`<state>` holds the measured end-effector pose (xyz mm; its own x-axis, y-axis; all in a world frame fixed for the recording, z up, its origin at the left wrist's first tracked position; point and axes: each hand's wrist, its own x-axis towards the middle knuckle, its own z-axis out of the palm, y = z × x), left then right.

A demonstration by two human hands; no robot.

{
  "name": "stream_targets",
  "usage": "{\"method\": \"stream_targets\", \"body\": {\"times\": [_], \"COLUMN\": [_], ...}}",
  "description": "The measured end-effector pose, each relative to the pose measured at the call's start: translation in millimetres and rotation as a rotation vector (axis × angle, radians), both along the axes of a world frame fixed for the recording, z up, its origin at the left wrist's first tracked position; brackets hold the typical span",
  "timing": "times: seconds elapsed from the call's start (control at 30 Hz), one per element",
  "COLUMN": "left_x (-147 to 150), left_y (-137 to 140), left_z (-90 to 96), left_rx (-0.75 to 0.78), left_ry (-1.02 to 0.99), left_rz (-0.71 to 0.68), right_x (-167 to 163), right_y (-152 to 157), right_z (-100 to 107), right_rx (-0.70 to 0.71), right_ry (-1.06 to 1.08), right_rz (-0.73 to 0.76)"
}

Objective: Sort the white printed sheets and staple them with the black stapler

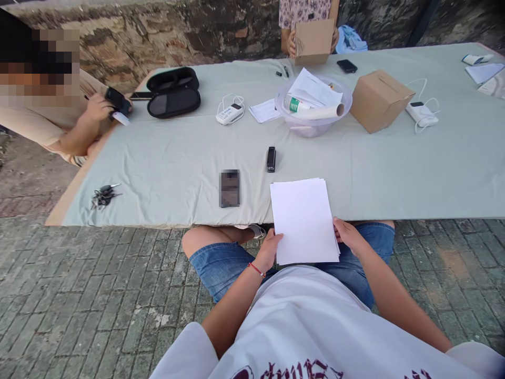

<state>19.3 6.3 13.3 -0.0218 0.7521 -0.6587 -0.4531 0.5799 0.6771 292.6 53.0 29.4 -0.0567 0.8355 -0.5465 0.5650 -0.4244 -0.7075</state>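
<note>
A stack of white paper sheets (304, 221) lies partly on the near table edge and juts out over my lap, its sheets slightly out of line. My left hand (268, 250) grips the left edge of the stack, thumb on top and fingers hidden beneath. At the right edge, my right hand (349, 236) is closed on the paper's side, its fingers partly under the sheets. Just beyond the paper lies a small black stapler (271, 159). To its left a dark phone (229, 188) rests flat on the cloth.
On the cloth-covered table (177, 158) are keys (104, 196), an open black case (173, 100), a white device (230, 113), a plastic basin (307, 128) with papers and a roll, and a cardboard box (379, 102). One person sits left; another across holds a box (314, 42).
</note>
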Motion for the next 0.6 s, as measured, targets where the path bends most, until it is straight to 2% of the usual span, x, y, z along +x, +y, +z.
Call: {"method": "stream_targets", "body": {"times": [0.1, 0.17, 0.23, 0.3, 0.43, 0.6], "left_x": [-1.0, 0.8, 3.7, 5.4, -1.3, -19.4], "left_y": [1.4, 3.9, 7.5, 14.5, 50.5, 128.1], "left_z": [-4.4, -6.4, -4.7, 3.0, 39.1, 106.0], "left_rx": [0.006, 0.030, 0.097, 0.216, 0.505, 0.846], "left_ry": [0.052, 0.085, 0.129, 0.178, 0.180, 0.120], "left_rz": [0.070, 0.054, 0.013, -0.008, -0.045, -0.041], "right_x": [-14.4, -24.0, -29.1, -28.7, -18.7, -12.2], "right_y": [-2.9, -3.3, 0.3, 9.5, 42.9, 88.4], "right_z": [-6.9, -8.2, -5.8, 2.0, 36.9, 89.7], "right_rx": [-0.054, -0.075, -0.082, 0.020, 0.383, 0.723], "right_ry": [0.345, 0.496, 0.563, 0.515, 0.369, 0.349], "right_rz": [-0.137, -0.204, -0.242, -0.218, -0.101, -0.024]}}
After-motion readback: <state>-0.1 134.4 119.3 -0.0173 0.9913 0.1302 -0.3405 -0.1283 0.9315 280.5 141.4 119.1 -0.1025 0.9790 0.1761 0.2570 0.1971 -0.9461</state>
